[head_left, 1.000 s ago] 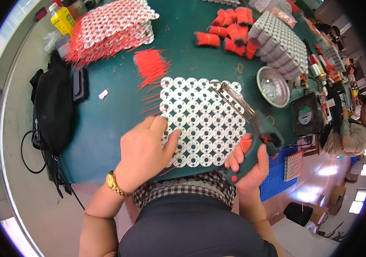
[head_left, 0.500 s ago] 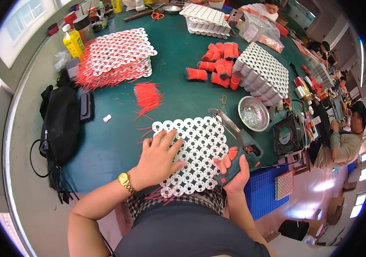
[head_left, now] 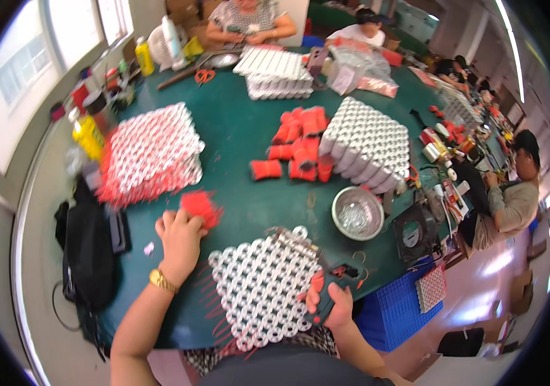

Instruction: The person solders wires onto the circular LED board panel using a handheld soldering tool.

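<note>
Evidently, my right grip (head_left: 338, 314) was closed around the handle of one dark green tool (head_left: 330, 297), fingers on one side and thumb on the other, a hold that I judged kept its metal front steady over the upper right of the white ring panel (head_left: 265, 283). That single panel lay on the bench (head_left: 246, 212) directly before my body, probably for the closest view and reach. My left grip (head_left: 180, 239) was bent at the near edge of one loose pile of red wires (head_left: 204, 206); I could not tell whether the fingers had pinched any. More strands (head_left: 205, 293) stuck out along the panel's left edge, too blurred to count. The pile seemed set to suit my left arm, and the one metal bowl (head_left: 357, 237) to suit my right. Counting on, I had three stacks on the bench: a red-wired stack (head_left: 156, 145) at left, a grey-white stack (head_left: 368, 138) at right and a far stack (head_left: 275, 71). Between the first two lay red bundles (head_left: 304, 149), at least six, overlapping too much for an exact number.
</note>
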Available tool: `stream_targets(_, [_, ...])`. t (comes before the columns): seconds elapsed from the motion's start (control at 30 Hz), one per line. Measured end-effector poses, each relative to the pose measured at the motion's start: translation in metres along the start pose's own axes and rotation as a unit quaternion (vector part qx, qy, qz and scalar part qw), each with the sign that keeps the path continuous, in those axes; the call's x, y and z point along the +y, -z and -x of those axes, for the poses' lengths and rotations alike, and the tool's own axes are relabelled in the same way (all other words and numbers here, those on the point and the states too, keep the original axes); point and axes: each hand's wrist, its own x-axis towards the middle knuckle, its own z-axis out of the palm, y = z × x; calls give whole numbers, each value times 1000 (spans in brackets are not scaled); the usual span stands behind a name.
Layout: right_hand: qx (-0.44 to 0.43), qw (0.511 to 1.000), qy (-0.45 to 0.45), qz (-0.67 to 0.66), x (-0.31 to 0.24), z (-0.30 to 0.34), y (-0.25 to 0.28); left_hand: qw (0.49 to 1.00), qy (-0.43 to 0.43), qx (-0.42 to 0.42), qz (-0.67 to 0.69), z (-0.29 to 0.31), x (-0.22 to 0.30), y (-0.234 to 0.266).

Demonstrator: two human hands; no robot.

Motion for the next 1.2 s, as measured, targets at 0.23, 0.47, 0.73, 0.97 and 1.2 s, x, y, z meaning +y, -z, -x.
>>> stream_targets(0.23, [3,999,-33,-33,5,-5,10,999,-33,-3,14,3,1,-8])
stream_targets(0.47, [-3,995,-39,-89,10,-7,7,999,-14,-36,4,2,7,-5])
stream_targets(0.73, [18,997,-31,-64,12,-6,8,990,-24,-137,-36,-7,13,22])
stream_targets(0.97, [4,998,-16,-60,9,-1,3,989,-54,-59,-121,8,29,13])
stream_targets(1.2, [-13,998,-11,-61,11,-6,0,989,-63,-11,-131,12,21,13])
